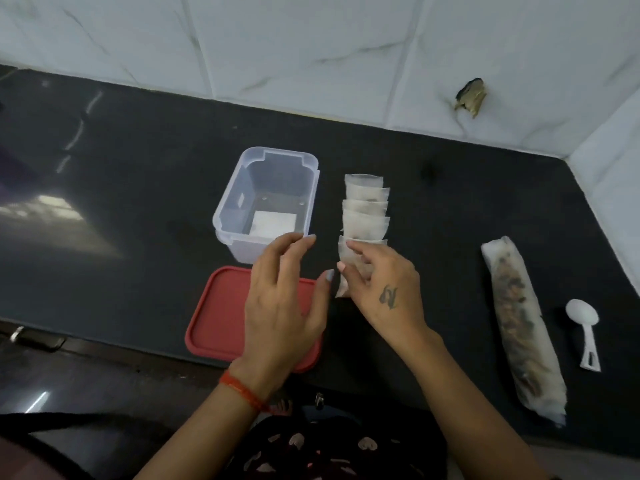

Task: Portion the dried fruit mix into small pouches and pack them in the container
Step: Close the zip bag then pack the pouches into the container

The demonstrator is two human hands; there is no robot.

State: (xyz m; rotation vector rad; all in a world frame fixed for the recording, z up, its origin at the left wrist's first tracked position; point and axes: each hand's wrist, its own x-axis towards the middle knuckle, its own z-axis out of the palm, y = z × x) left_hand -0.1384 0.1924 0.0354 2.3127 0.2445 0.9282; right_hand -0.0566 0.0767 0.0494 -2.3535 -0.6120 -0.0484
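Observation:
A clear plastic container stands open on the black counter, with one white pouch lying flat inside. To its right runs a row of several filled small pouches, overlapping each other. My right hand pinches the nearest pouch of that row between thumb and fingers. My left hand hovers over the red lid with fingers relaxed and spread, holding nothing, its fingertips near the container's front rim. A long bag of dried fruit mix lies at the right.
The red lid lies flat in front of the container, partly under my left hand. A white plastic scoop rests right of the fruit bag. White tiled walls close the back and the right corner. The counter's front edge runs just below the lid.

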